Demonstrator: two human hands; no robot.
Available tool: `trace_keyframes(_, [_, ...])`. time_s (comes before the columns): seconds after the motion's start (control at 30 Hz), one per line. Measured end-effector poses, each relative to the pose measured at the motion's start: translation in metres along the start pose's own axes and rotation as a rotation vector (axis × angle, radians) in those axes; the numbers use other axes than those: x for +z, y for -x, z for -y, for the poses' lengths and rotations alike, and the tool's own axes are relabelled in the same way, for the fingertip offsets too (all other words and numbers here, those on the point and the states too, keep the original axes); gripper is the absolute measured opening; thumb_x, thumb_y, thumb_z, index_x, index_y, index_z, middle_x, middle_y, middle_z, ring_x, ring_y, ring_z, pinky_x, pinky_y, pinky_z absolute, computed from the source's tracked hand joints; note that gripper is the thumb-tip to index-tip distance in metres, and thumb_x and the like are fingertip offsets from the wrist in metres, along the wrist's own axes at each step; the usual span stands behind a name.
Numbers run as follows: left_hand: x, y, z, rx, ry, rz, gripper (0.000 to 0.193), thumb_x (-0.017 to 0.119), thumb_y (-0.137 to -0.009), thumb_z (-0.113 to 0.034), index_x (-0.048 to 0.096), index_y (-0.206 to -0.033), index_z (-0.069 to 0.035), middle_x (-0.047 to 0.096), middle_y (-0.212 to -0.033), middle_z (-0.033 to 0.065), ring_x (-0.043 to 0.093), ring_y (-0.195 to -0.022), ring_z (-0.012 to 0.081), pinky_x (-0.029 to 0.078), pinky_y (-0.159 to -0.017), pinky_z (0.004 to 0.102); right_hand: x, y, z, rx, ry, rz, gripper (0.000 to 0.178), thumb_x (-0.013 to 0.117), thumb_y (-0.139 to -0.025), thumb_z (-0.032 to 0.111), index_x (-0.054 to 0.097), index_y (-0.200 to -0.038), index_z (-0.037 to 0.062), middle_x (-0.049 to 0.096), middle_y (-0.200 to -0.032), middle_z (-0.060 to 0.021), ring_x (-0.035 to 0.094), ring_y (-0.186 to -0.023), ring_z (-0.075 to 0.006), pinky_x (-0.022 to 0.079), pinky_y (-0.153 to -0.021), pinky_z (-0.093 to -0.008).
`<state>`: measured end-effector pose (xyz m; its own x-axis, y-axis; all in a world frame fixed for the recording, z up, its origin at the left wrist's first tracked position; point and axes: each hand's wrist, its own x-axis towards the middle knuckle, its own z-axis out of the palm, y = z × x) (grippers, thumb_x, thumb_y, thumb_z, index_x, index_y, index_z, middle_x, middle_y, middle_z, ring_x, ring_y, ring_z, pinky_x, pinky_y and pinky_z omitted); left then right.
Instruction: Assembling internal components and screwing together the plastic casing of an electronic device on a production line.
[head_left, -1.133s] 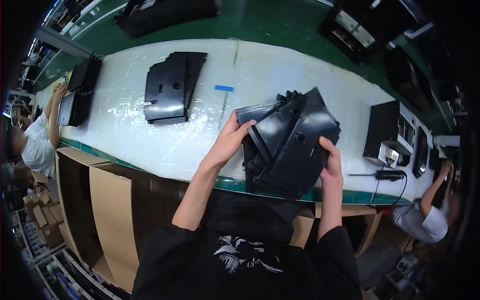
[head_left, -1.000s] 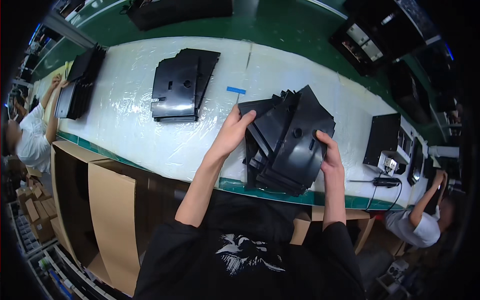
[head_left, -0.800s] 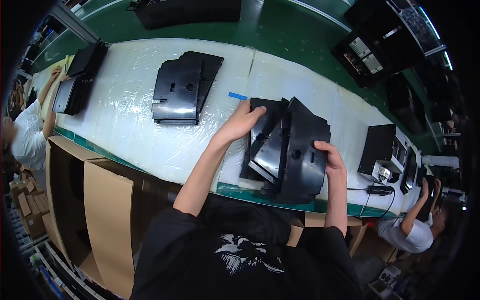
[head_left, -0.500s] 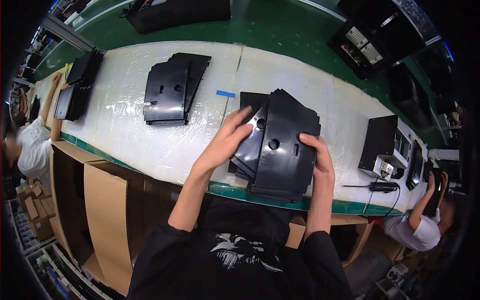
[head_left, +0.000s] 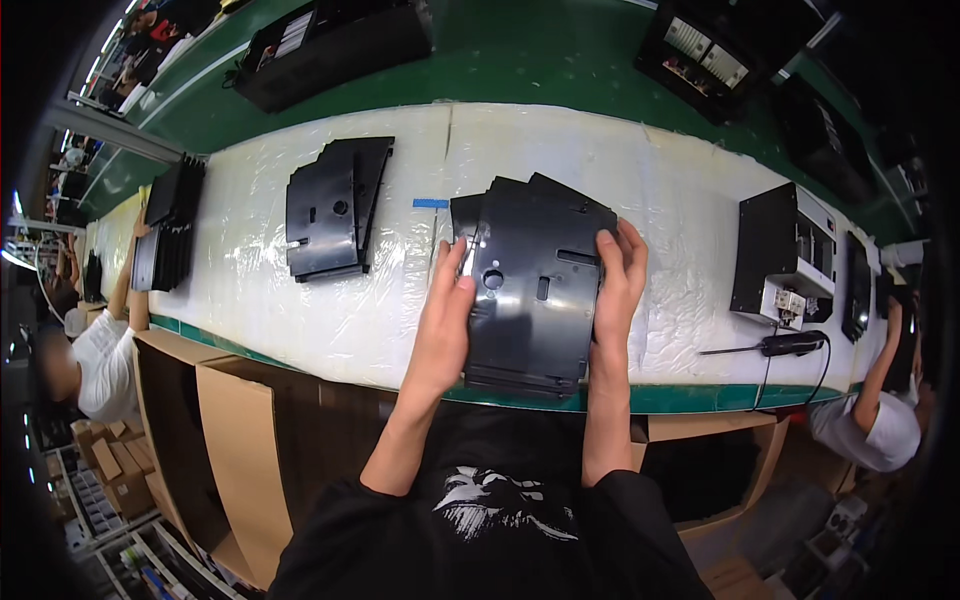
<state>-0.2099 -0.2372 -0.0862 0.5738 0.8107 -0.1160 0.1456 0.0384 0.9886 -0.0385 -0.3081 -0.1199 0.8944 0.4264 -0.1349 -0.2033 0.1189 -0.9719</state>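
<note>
A stack of black plastic panels (head_left: 538, 330) lies in front of me near the table's front edge, its sheets fanned at the far end. The top panel is glossy, with a round hole and slots. My left hand (head_left: 440, 330) grips the stack's left edge, the fingers bent along its side. On the opposite edge my right hand (head_left: 616, 285) is closed, its fingertips at the far right corner. The undersides of the panels are hidden. Farther left on the table sits a smaller pile of similar black panels (head_left: 325, 220), touched by neither hand.
A blue strip (head_left: 430, 203) lies beyond my left hand. At right are a black and silver metal unit (head_left: 785, 255) and a corded screwdriver (head_left: 790, 344). Black panels (head_left: 170, 235) stand stacked at far left beside a co-worker (head_left: 105, 360). Open cardboard boxes (head_left: 240, 450) stand below the table edge.
The fanned panels have been drawn into a more even stack. My left hand has moved from over the left panels to their edge; my right hand has shifted up the right side.
</note>
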Motion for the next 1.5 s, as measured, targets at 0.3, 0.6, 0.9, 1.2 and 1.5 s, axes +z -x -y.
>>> trace_keyframes(0.3, [-0.009,-0.027,0.015,-0.142,0.443,0.044,0.064,0.041,-0.093,-0.032,0.022,-0.143,0.002,0.022,-0.148,0.0183,0.020,-0.138,0.0270,0.015,-0.111,0.0317,-0.023,0.019,0.002,0.035,0.046,0.300,0.073,0.045,-0.089,0.040,0.022,-0.142,-0.0030,0.031,-0.142,-0.0173,0.032,-0.130,-0.0241,0.024,-0.106,-0.0326])
trace_keyframes(0.6, [0.017,-0.036,0.005,0.091,-0.092,-0.003,0.057,0.047,-0.091,-0.024,0.030,-0.140,0.000,0.029,-0.146,0.0189,0.027,-0.136,0.0293,0.019,-0.110,0.0340,-0.012,0.007,0.020,0.169,-0.064,0.445,0.070,0.052,-0.089,0.031,0.021,-0.143,-0.0023,0.032,-0.141,-0.0171,0.032,-0.130,-0.0220,0.024,-0.106,-0.0299])
trace_keyframes(0.9, [-0.012,-0.025,0.020,-0.063,0.082,0.161,0.059,0.042,-0.092,-0.032,0.030,-0.140,0.001,0.032,-0.144,0.0193,0.029,-0.134,0.0286,0.021,-0.109,0.0337,-0.050,0.024,-0.004,0.204,-0.130,0.343,0.067,0.043,-0.092,0.035,0.021,-0.142,-0.0045,0.024,-0.146,-0.0229,0.027,-0.135,-0.0283,0.019,-0.111,-0.0359])
trace_keyframes(1.2, [0.012,0.004,0.015,-0.168,0.904,0.126,0.070,0.042,-0.088,-0.034,0.020,-0.143,0.002,0.024,-0.148,0.0145,0.023,-0.137,0.0227,0.015,-0.111,0.0313,-0.030,0.041,0.005,0.214,-0.245,0.385,0.069,0.048,-0.088,0.029,0.021,-0.142,-0.0037,0.032,-0.143,-0.0155,0.035,-0.129,-0.0200,0.026,-0.106,-0.0288])
trace_keyframes(1.5, [0.007,-0.030,0.011,-0.258,0.040,0.174,0.084,0.062,-0.082,-0.034,0.017,-0.144,0.000,0.025,-0.144,0.0219,0.029,-0.132,0.0296,0.023,-0.107,0.0369,-0.032,0.018,0.020,0.309,0.060,0.422,0.071,0.068,-0.078,0.019,0.033,-0.136,-0.0038,0.047,-0.127,-0.0156,0.049,-0.114,-0.0219,0.036,-0.098,-0.0301])
